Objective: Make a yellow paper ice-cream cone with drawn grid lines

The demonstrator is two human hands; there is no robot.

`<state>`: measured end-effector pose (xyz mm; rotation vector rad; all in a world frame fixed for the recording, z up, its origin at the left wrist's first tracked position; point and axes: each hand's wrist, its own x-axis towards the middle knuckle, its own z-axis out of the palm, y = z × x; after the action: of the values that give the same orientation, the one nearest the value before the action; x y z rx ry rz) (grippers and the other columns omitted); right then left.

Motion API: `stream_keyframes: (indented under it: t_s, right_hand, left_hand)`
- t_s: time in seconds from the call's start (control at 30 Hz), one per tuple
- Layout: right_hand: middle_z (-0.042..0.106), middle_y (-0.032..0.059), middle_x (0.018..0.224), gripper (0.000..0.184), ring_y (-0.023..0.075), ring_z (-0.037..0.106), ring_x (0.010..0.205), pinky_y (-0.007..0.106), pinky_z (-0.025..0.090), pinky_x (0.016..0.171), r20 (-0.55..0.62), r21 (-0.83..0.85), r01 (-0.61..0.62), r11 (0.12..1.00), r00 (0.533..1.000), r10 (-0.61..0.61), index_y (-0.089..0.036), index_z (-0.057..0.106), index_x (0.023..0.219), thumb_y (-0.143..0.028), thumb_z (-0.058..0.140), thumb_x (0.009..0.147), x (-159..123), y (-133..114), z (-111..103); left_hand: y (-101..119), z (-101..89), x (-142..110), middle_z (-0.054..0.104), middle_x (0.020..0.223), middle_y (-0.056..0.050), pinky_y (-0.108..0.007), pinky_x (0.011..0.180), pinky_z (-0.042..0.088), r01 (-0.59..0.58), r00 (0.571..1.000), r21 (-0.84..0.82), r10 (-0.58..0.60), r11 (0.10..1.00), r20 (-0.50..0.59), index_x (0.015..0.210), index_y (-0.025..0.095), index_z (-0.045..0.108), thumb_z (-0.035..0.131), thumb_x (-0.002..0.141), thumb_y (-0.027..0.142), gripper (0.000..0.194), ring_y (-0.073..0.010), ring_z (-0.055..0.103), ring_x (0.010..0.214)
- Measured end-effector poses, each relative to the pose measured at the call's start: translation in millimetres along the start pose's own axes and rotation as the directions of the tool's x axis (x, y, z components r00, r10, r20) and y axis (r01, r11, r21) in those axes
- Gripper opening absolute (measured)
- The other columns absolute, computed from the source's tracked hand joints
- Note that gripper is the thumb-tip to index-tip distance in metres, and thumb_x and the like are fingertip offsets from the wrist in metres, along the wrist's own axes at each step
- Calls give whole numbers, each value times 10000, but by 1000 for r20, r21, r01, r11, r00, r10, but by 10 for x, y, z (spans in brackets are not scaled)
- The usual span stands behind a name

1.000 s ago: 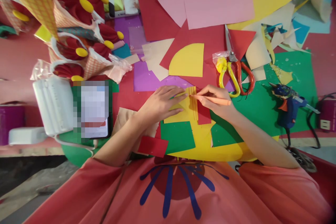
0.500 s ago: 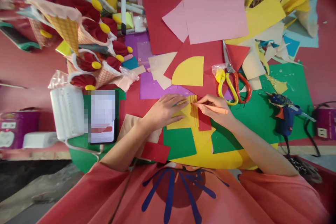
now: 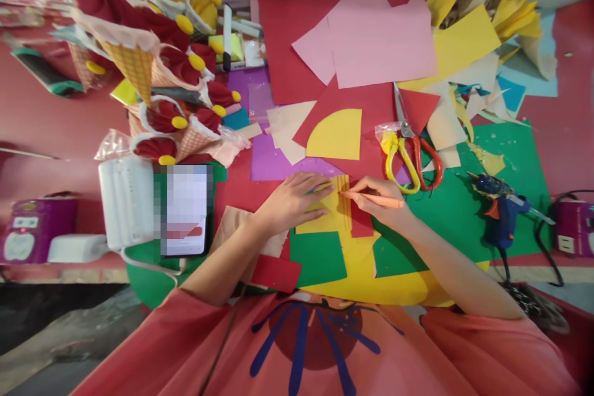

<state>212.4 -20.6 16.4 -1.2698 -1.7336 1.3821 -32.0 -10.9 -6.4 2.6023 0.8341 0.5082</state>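
Flat on a yellow sheet [image 3: 325,221], my left hand [image 3: 297,201] has its fingers spread. My right hand [image 3: 383,201] pinches an orange pen [image 3: 383,201], whose tip touches the sheet's right part, where several vertical lines run. A red strip of paper [image 3: 361,219] lies under my right hand. Beyond my hands rests a yellow quarter-circle piece [image 3: 336,134] on red paper. Scissors [image 3: 408,148] with one yellow and one red handle lie just past my right hand, blades pointing away.
A phone [image 3: 186,213] and a white power bank or box [image 3: 124,201] sit at left. Fabric gnome-like figures [image 3: 162,80] crowd the back left. A blue glue gun [image 3: 503,216] lies at right. Pink sheets [image 3: 383,43] and paper scraps [image 3: 477,90] cover the back.
The view has tilted slightly, so everything sits a little lower in it. The pen tip stays near the lines; my left hand remains flat on the yellow sheet.
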Motion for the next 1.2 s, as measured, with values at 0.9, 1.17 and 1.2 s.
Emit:
stream_keyframes:
  t_s: [0.9,1.17,1.2]
  right_hand:
    - [612,-2,581,232,94,546,507,208,398,465,-69,92,-42,995,996,48,-146,641,776,-374,634,822,-36,-33,31]
    - [675,34,673,241,103,569,554,208,401,501,-42,32,-52,998,998,54,-143,660,805,-380,623,829,-40,-15,41]
    - [671,32,662,247,103,564,550,207,394,496,-33,21,-49,999,998,49,-143,663,799,-385,622,828,-39,-16,36]
  left_hand:
    - [-9,5,-5,624,1234,-148,-413,955,509,1,1000,18,-1,1000,5,1256,142,590,517,946,410,416,-266,580,1168]
    - [1,-7,11,634,1208,-148,-405,945,519,-17,1000,37,18,999,-16,1225,118,601,522,945,390,398,-266,589,1147]
    - [4,-10,13,635,1207,-148,-404,943,520,-16,1000,39,17,999,-18,1224,116,602,526,944,385,395,-268,591,1144]
